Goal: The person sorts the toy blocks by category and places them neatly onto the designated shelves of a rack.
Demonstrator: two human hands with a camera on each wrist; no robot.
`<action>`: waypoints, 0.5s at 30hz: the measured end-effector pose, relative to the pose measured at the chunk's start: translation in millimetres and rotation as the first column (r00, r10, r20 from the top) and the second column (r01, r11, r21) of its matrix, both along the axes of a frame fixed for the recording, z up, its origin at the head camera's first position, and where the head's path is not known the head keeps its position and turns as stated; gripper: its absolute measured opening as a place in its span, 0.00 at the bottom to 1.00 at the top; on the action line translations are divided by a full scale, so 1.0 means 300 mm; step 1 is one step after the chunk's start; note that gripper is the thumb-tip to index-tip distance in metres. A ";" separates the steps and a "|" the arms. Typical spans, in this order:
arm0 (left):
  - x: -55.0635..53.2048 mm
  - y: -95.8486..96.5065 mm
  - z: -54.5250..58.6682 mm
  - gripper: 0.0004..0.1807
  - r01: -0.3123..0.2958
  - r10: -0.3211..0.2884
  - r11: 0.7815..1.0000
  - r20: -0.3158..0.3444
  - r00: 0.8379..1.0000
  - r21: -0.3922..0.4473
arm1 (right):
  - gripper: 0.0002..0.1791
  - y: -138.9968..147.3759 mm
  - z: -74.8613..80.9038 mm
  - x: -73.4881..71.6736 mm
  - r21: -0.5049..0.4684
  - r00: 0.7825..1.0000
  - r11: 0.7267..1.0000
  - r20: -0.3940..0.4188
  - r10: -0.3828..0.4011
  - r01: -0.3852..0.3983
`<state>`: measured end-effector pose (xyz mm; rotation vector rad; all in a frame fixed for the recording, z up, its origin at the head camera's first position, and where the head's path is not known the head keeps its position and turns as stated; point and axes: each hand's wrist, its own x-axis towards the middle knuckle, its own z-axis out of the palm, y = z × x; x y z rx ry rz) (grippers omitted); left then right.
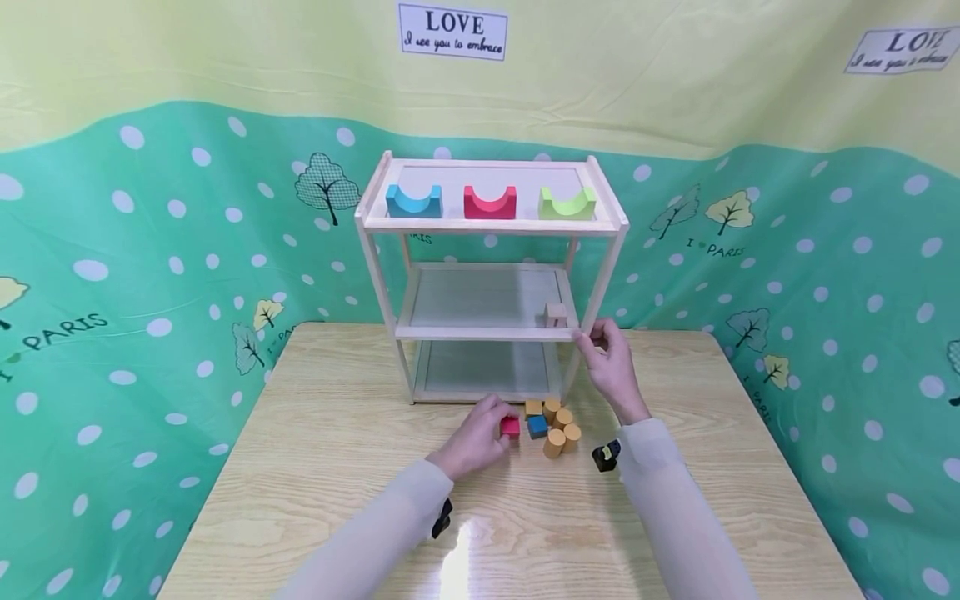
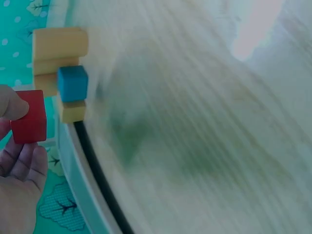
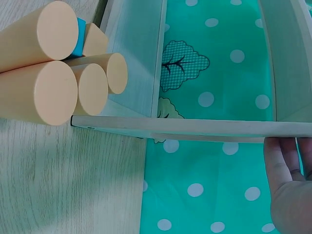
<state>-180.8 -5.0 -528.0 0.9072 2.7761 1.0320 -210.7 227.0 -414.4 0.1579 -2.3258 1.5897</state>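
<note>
Pale sleeves [image 1: 375, 533] are spanning the near side of the bench [image 1: 337, 433], each leading to one of my hands. Left hand [image 1: 476, 437]: thumb and fingers [image 2: 22, 163] are pinching a red cube [image 1: 510, 427], the gap being only as wide as the cube. It is sitting just in front of the rack [image 1: 491, 333]; whether it is touching the bench, I cannot tell. Right hand [image 1: 611, 371]: fingers are curling round the rack's right near post at middle-shelf level, some tips hiding behind it.

Right of the red cube, a blue cube [image 1: 537, 427], a yellow cube [image 1: 533, 408] and four wooden cylinders [image 1: 555, 443] are standing in a cluster. On the rack's top, blue [image 1: 415, 206], red [image 1: 490, 207] and green [image 1: 567, 207] arched blocks are standing left to right; a small pale block [image 1: 556, 317] is resting at the middle shelf's right end.

Step in hand, by my judgement: I am taking the red cube while steadying the rack. Next move is probably calling for a firm pinch and a lift to the left, clear of the blue cube, with my right hand keeping the post still.
</note>
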 end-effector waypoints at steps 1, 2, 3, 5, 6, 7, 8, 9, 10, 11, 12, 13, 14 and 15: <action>-0.003 -0.001 0.007 0.25 0.002 -0.002 1.000 -0.001 1.000 0.002 | 0.13 0.000 0.000 0.000 0.001 1.000 1.000 -0.003 0.000 0.000; -0.005 -0.003 0.016 0.25 0.003 -0.003 1.000 0.000 1.000 0.000 | 0.13 0.000 0.000 0.001 0.001 1.000 1.000 -0.005 0.000 0.000; -0.007 -0.004 0.024 0.25 0.002 -0.002 1.000 0.009 1.000 -0.001 | 0.13 0.001 -0.001 0.001 0.003 1.000 1.000 -0.007 0.001 -0.001; -0.011 -0.006 0.041 0.25 0.000 0.000 1.000 0.021 1.000 -0.012 | 0.13 0.001 -0.002 0.000 0.002 1.000 1.000 -0.012 0.004 -0.004; -0.012 -0.006 0.051 0.25 -0.002 0.003 1.000 0.029 1.000 -0.015 | 0.13 0.001 -0.003 -0.001 0.000 1.000 1.000 -0.013 0.006 -0.006; -0.013 -0.007 0.060 0.25 -0.002 0.003 1.000 0.036 0.999 -0.021 | 0.13 0.001 -0.004 -0.001 -0.002 1.000 1.000 -0.014 0.007 -0.008; -0.014 -0.008 0.071 0.25 -0.003 0.004 1.000 0.047 0.999 -0.020 | 0.13 0.001 -0.004 -0.001 -0.004 1.000 1.000 -0.015 0.008 -0.009; -0.015 -0.009 0.081 0.25 -0.003 0.004 1.000 0.054 0.999 -0.018 | 0.13 0.001 -0.004 -0.002 -0.006 1.000 1.000 -0.015 0.010 -0.010; -0.017 -0.009 0.090 0.25 -0.001 0.002 1.000 0.055 0.998 -0.018 | 0.13 0.001 -0.004 -0.002 -0.009 1.000 1.000 -0.015 0.010 -0.010; -0.018 -0.009 0.098 0.25 0.001 0.000 1.000 0.054 0.999 -0.019 | 0.13 0.001 -0.004 -0.001 -0.009 1.000 1.000 -0.014 0.010 -0.011; -0.020 -0.010 0.106 0.25 0.003 -0.002 1.000 0.050 0.999 -0.022 | 0.14 0.001 -0.004 -0.001 -0.010 1.000 1.000 -0.012 0.010 -0.010; -0.022 -0.010 0.113 0.25 0.005 -0.004 1.000 0.042 0.999 -0.028 | 0.14 0.001 -0.003 -0.001 -0.010 1.000 1.000 -0.009 0.009 -0.009; -0.024 -0.010 0.120 0.24 0.007 -0.006 0.999 0.035 0.999 -0.032 | 0.14 0.001 -0.003 -0.001 -0.010 1.000 1.000 -0.006 0.008 -0.008; -0.026 -0.010 0.126 0.24 0.012 -0.011 0.999 0.026 1.000 -0.036 | 0.14 0.001 -0.002 0.000 -0.009 1.000 1.000 -0.002 0.006 -0.006</action>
